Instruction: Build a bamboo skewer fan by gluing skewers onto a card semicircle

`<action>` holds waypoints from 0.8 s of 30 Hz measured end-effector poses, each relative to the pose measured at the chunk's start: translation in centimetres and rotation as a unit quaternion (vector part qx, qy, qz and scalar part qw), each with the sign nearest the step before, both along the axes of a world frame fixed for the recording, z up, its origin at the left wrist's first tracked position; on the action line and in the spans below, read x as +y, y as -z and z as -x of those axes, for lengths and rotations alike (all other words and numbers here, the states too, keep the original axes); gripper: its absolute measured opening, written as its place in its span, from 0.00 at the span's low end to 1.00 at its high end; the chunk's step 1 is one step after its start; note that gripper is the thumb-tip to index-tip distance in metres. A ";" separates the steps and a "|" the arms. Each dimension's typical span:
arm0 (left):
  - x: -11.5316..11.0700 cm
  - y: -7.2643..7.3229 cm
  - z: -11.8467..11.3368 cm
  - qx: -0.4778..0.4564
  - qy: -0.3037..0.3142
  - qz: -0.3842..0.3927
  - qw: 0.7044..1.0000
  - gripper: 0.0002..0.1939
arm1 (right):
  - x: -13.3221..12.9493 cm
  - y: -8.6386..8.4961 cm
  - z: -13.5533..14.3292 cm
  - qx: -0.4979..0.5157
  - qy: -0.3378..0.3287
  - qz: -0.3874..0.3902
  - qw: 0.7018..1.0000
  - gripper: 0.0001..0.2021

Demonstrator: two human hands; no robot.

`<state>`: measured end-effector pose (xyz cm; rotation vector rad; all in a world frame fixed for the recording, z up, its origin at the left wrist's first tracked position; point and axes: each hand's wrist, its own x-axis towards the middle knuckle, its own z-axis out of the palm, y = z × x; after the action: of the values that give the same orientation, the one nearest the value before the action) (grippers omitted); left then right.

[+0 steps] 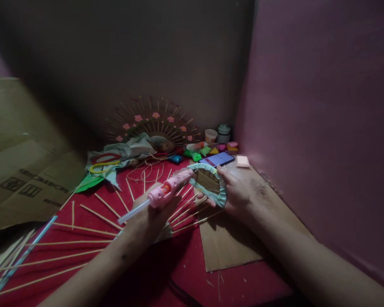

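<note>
My left hand (147, 213) is closed around a pink glue gun (163, 192), with a clear glue stick (134, 212) jutting from its back end. The gun's nozzle points right and meets the near edge of a round brown piece with a pale blue wrapped rim (222, 192). My right hand (237, 189) grips that piece by its right side, thumb on top and fingers beneath. Below both hands a fan of thin bamboo sticks (89, 242) spreads over the red cloth; its centre is partly hidden by my left hand and wrist.
A cardboard sheet (233, 251) lies on the red cloth (185, 281). Behind are a phone (217, 159), coloured clay packets (205, 150), yellow-handled scissors (104, 166) and a flower-trimmed stick fan (155, 116). A cardboard box (25, 170) stands left; a pink wall (323, 128) rises right.
</note>
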<state>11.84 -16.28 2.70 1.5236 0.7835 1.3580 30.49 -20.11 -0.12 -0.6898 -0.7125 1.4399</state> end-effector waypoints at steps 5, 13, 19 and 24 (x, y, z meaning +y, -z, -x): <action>1.0 -0.4 0.5 0.069 0.114 0.034 0.990 0.09 | -0.1 -0.1 0.1 -0.004 -0.001 0.009 1.000 0.24; 0.9 0.3 0.5 0.079 0.125 -0.005 0.989 0.07 | -0.2 -0.6 0.1 0.001 0.006 0.022 1.000 0.23; 1.0 0.7 0.9 0.137 0.089 -0.078 0.984 0.11 | -0.2 -0.6 0.0 -0.002 0.013 0.025 1.000 0.23; 1.3 1.1 1.0 0.251 0.089 -0.099 0.959 0.19 | -0.1 -0.3 -0.1 0.003 0.002 0.015 1.000 0.23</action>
<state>10.85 -15.01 1.57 2.0878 0.8047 0.9445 30.56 -20.19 0.15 -0.7096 -0.6846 1.4508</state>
